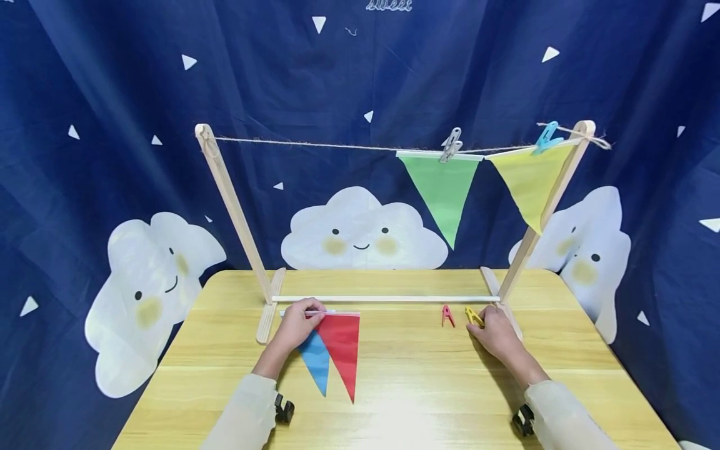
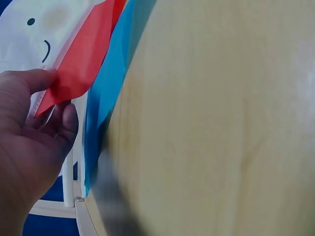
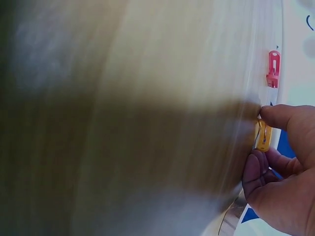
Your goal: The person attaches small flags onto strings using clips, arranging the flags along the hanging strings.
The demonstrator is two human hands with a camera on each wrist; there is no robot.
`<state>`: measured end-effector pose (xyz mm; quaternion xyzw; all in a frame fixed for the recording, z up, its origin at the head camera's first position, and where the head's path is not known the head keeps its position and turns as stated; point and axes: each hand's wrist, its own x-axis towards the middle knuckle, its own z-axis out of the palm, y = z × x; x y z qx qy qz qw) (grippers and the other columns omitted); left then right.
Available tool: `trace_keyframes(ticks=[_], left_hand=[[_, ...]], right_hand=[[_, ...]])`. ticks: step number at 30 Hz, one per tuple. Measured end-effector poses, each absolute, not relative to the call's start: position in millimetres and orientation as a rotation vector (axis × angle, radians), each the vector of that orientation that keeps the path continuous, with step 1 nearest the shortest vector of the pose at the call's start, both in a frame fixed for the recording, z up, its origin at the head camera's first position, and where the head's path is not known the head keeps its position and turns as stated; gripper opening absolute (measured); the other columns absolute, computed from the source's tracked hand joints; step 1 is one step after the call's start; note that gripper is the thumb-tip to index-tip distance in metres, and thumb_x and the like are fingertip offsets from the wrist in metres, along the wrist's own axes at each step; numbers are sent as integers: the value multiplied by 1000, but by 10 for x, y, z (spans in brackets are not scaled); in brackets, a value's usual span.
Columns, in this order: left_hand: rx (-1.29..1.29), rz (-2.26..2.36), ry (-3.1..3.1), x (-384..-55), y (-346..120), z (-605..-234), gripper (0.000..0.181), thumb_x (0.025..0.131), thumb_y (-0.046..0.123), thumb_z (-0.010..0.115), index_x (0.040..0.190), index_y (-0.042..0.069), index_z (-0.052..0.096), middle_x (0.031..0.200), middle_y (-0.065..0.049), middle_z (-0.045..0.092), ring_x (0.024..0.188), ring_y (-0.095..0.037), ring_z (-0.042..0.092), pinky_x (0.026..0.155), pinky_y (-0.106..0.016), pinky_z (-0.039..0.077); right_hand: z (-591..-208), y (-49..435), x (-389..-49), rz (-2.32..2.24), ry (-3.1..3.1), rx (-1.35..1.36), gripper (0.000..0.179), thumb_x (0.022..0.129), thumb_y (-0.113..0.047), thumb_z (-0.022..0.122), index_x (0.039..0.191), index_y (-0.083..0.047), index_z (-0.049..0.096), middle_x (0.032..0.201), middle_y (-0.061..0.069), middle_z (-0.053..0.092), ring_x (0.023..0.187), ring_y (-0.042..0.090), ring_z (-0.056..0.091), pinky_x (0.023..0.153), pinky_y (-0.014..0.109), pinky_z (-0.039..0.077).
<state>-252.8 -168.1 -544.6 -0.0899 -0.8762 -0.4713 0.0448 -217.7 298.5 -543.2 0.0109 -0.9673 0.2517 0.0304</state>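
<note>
My left hand [image 1: 299, 325] pinches the white top edge of a red triangular flag [image 1: 344, 350] between thumb and fingers, plain in the left wrist view [image 2: 78, 64]. A blue triangular flag [image 1: 316, 362] lies partly under the red one. On the right of the table, my right hand [image 1: 495, 331] grips a yellow clothespin [image 1: 474, 317] between thumb and fingertips; the right wrist view shows the same yellow clothespin [image 3: 263, 136]. A red clothespin [image 1: 447, 315] lies on the table just left of that hand.
A wooden frame [image 1: 236, 212] stands on the table [image 1: 405, 375], with a twine [image 1: 304, 144] strung across its top. A grey clothespin [image 1: 451, 145] holds a green flag [image 1: 441, 187] there; a blue clothespin [image 1: 545, 137] holds a yellow flag [image 1: 529, 181]. Behind hangs a blue curtain [image 1: 281, 75].
</note>
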Motion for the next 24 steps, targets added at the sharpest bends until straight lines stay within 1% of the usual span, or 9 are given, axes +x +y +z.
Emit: trace_keyframes(ticks=[3, 7, 14, 20, 24], left_hand=[[-277, -1459, -2668, -2523, -1680, -5443, 5, 91, 5, 77, 94, 7, 75, 93, -4, 74, 88, -17, 66, 82, -27, 55], [-267, -1490, -2672, -2511, -1678, -5428, 4, 92, 6, 77, 95, 6, 75, 93, -3, 74, 87, -16, 66, 81, -25, 55], [-240, -1563, -2648, -2462, -1669, -5376, 11, 94, 12, 77, 98, 2, 73, 91, -4, 73, 82, -14, 64, 75, -24, 52], [-231, -1601, -2620, -2448, -1662, -5335, 7, 94, 9, 75, 99, 5, 74, 93, -5, 74, 82, -14, 64, 72, -23, 52], [-214, -1624, -2602, -2442, -1640, -5313, 5, 94, 5, 73, 98, 8, 75, 94, -6, 73, 83, -16, 64, 71, -23, 52]], right_hand=[[-5409, 2984, -2167, 798, -2977, 35, 30, 91, -15, 76, 94, 5, 54, 83, 13, 53, 76, 24, 50, 66, 34, 40], [-5394, 2996, -2160, 821, -2959, 45, 28, 89, -14, 76, 92, 4, 55, 81, 12, 54, 73, 23, 50, 64, 33, 40], [-5367, 2992, -2138, 790, -2907, 55, 26, 85, -15, 77, 93, 2, 60, 84, 12, 58, 74, 23, 52, 65, 35, 42], [-5347, 2971, -2136, 768, -2833, 88, 24, 84, -12, 78, 98, 3, 65, 87, 12, 61, 79, 25, 55, 69, 38, 45], [-5336, 2950, -2147, 767, -2774, 107, 24, 84, -9, 78, 100, 4, 68, 88, 14, 65, 83, 28, 58, 74, 43, 48]])
